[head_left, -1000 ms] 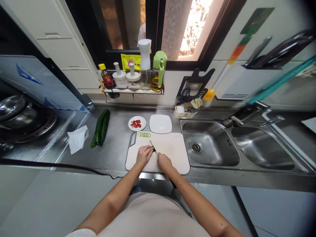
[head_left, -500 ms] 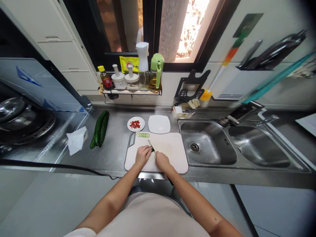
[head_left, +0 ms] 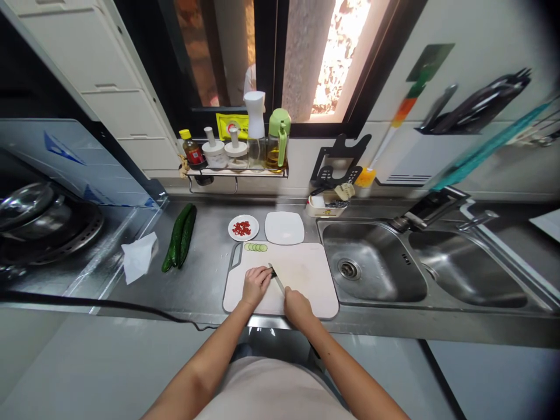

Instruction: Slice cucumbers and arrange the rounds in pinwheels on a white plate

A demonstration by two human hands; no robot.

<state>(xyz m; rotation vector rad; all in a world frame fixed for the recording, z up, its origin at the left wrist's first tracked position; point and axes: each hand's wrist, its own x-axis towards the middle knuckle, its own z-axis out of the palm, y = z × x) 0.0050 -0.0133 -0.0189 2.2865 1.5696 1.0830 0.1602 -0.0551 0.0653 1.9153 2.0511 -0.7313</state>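
My left hand (head_left: 256, 284) rests on the white cutting board (head_left: 306, 262), its fingers closed on a small dark green piece of cucumber (head_left: 273, 272). My right hand (head_left: 298, 305) is wrapped round the handle of a knife (head_left: 279, 281), whose blade points up and left beside that piece. Thin cucumber slices (head_left: 255, 247) lie in an overlapping row near the board's upper left edge. Behind the board stand a round white plate (head_left: 231, 228) with chopped red bits (head_left: 241, 228) and a bare white square plate (head_left: 284, 227).
Whole cucumbers (head_left: 180, 236) and a white tissue (head_left: 139, 256) lie to the left. The stove with a lidded pot (head_left: 32, 210) is at far left. A double sink (head_left: 371, 262) is on the right. Bottles stand on a rack (head_left: 238, 172) under the window.
My right hand has drawn back to the right and toward me with the knife, showing more of its blade. My left hand stays on the piece. The whole view has shifted slightly.
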